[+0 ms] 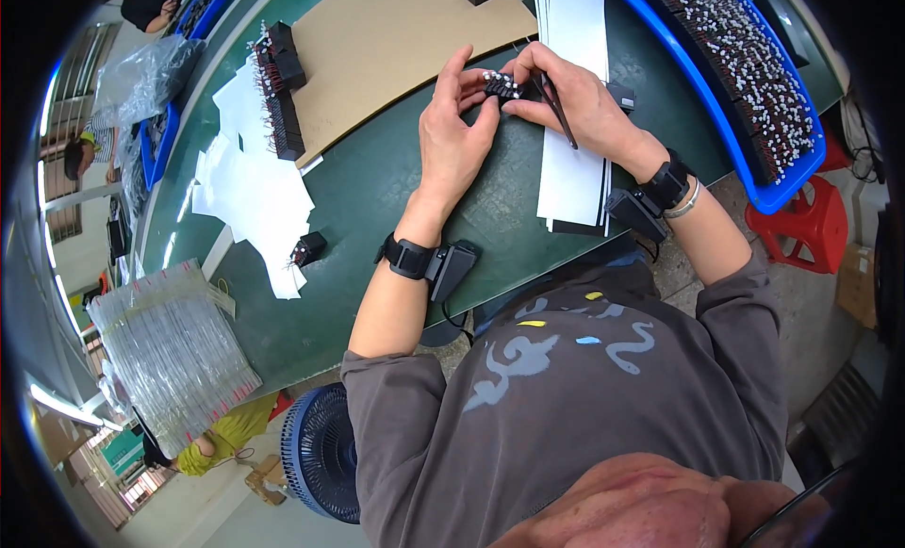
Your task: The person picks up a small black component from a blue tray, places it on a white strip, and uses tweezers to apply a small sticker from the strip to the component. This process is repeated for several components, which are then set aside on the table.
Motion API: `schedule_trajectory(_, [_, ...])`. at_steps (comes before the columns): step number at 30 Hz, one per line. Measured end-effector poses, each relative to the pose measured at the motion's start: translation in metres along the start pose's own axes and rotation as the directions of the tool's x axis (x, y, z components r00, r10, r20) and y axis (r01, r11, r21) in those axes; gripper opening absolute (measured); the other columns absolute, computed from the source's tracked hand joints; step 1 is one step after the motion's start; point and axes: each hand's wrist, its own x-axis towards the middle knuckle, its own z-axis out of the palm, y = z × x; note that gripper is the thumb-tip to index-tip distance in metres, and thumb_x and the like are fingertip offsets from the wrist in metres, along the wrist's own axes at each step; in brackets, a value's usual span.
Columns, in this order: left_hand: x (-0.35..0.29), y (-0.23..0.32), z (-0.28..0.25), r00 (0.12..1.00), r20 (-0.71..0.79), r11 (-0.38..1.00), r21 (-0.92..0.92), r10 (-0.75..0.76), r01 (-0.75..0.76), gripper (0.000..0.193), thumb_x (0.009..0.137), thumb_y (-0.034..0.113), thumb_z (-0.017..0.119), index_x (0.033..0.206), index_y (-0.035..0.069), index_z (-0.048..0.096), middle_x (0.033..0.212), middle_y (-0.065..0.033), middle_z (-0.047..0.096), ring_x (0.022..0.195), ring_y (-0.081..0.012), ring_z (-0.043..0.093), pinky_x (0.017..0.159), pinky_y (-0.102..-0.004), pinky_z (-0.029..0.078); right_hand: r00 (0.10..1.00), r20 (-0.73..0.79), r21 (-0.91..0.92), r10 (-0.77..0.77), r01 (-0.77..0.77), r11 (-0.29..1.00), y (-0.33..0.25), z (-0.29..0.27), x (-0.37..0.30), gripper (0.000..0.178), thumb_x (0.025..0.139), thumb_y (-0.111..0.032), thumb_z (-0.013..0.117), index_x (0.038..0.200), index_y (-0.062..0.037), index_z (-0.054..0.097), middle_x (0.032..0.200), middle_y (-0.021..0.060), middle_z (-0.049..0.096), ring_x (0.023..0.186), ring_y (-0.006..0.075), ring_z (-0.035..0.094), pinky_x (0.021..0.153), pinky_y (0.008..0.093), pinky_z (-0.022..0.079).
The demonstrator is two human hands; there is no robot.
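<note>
My left hand (454, 133) is closed around a small black block (503, 91) whose top carries white-tipped pins. Between the fingers of my right hand (589, 105) is a dark pair of tweezers (558, 113), its slim end slanting down toward my wrist. The right fingertips meet the block's far side, so both hands touch it. They work above the green table (377, 209), just in front of a brown cardboard sheet (377, 53). White paper strips (570, 185) lie under my right hand. Fine detail of the block is partly hidden by fingers.
A blue tray (768, 195) of white-tipped black blocks stands at right. Black blocks with red leads (283, 119) line the cardboard's left edge, beside white sheets (250, 195). A lone block (309, 248), bundled clear tubes (174, 350), a blue fan (320, 454) and a red stool (801, 228) are around.
</note>
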Motion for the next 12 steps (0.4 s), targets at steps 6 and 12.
schedule_trajectory(6, [0.002,0.003,0.002,1.000,-0.011,1.000,-0.007,-0.026,0.026,0.058,0.088,0.000,0.066,0.143,0.003,0.049,0.113,-0.0137,0.070,0.101,-0.0200,0.070,0.090,-0.0316,0.058,0.998,0.004,0.018,0.055,-0.056,0.998,0.005,-0.002,0.002,0.032,0.089,-0.012,0.076,0.107,-0.0037,0.052,0.100,0.0067,0.064,0.084,0.0155,0.059,0.078,0.0291,0.050])
schedule_trajectory(12, [0.007,0.000,-0.016,0.997,-0.079,1.000,-0.002,-0.016,0.015,0.058,0.087,0.003,0.069,0.142,0.003,0.051,0.113,-0.0133,0.070,0.099,-0.0187,0.070,0.088,-0.0300,0.057,0.998,0.043,0.129,0.054,-0.059,0.990,0.012,0.007,0.006,0.022,0.095,-0.015,0.072,0.108,-0.0096,0.056,0.101,0.0038,0.065,0.086,0.0185,0.060,0.080,0.0277,0.049])
